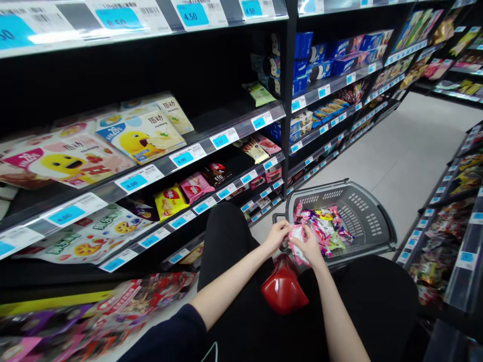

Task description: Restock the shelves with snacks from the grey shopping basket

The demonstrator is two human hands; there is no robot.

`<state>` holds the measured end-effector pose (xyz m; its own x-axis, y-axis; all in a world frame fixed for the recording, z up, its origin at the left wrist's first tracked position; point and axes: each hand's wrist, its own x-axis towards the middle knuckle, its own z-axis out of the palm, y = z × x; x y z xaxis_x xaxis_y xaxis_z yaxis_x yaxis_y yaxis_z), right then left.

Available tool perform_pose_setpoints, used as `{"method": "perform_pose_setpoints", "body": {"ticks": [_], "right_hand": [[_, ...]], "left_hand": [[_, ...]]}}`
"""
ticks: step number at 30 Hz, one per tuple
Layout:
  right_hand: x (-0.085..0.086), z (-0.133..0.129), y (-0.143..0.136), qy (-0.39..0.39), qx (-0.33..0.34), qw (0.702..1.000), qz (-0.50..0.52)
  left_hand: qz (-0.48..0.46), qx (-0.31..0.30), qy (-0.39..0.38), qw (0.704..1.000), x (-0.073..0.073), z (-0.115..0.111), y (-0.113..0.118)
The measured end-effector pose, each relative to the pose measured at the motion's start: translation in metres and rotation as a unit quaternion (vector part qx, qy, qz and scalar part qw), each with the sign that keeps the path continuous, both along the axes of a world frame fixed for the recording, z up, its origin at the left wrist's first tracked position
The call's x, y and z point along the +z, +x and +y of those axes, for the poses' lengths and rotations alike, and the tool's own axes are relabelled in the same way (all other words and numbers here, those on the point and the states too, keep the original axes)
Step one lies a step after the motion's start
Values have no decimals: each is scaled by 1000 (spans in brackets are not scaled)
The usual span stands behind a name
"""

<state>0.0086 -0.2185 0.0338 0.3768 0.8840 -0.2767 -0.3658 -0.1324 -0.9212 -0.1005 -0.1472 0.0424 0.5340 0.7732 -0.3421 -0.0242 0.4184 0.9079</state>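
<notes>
Floor [400, 136] beyond the basket [368, 218] is open; shelves [222, 111] block the left.

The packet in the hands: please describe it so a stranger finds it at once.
In the aisle is a grey basket. By its near left corner, the left hand and right hand hold a pink-and-white packet. Only it is held; the wrapped sweets lie inside the basket.

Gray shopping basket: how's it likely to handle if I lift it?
The gray shopping basket should stay fairly stiff, given its slotted, molded-looking walls. It's probably light for its size, since the wrapped candies fill only part of it. Piled toward one end, they may make it tip that way.
</notes>
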Motion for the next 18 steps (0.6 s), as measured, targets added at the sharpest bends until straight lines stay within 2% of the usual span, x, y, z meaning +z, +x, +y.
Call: {"method": "perform_pose_setpoints", "body": {"ticks": [2,5,7,10,13,15,18], "right_hand": [[5,-6,6,-12,62,997,47],[13,-15,13,-30,172,979,108],[18,-19,17,-41,231,963,135],[22,-22,22,-61,293,942,151],[23,-22,27,-86,343,927,120],[22,-21,31,-93,350,927,98],[17,-20,34,-78,320,939,94]], "left_hand": [[15,-99,5,995,7,6,-9],[42,-281,3,959,19,13,-21],[29,-339,-24,940,23,15,-24],[9,-332,-35,943,21,14,-24],[16,-276,-11,961,14,14,-22],[20,-235,-7,972,8,15,-20],[12,-183,-13,983,1,18,-19]]}}
